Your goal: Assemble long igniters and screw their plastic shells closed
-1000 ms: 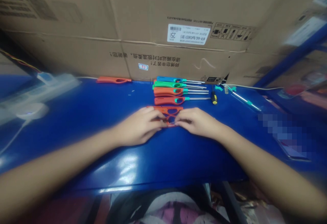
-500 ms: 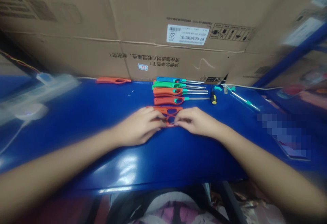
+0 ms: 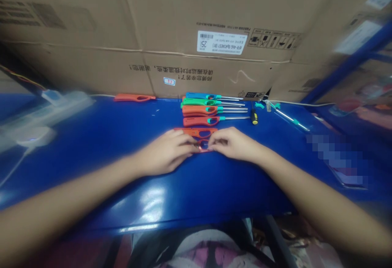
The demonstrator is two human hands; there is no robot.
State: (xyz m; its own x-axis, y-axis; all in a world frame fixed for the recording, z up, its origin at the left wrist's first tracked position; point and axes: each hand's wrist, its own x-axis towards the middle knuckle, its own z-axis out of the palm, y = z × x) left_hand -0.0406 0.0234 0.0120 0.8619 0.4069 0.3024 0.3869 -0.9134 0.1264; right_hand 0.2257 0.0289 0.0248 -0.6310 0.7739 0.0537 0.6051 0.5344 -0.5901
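Centre of the frame, and here's the red shell (image 3: 206, 150), low over the blue table (image 3: 214, 190), between both hands. The left hand (image 3: 165, 151) has its thumb and fingers pinched closed on the left end; the right hand (image 3: 234, 143) has its fingertips nearly together at the loop — whether they grip the rim or some tiny part, I can't tell. Just above lies a second red shell (image 3: 196, 131).

It looks like light, stiff plastic, smooth enough to skid, and the slim loop seems the weak spot. The solid handle end is the better hold, with a soft pinch at the loop as a steady.

Now the writing! Across the top, upside down on the cardboard (image 3: 165, 27), big black "AUX" beside Chinese characters cut off by the frame. The white label (image 3: 222, 43) reads roughly "KFR-46G/BpR3AES1 (B1)", with a "25". Below, inverted Chinese print thanks the handlers and asks for gentle carrying — and the little blue-edged sticker (image 3: 169, 81) carries digits too blurred to call.
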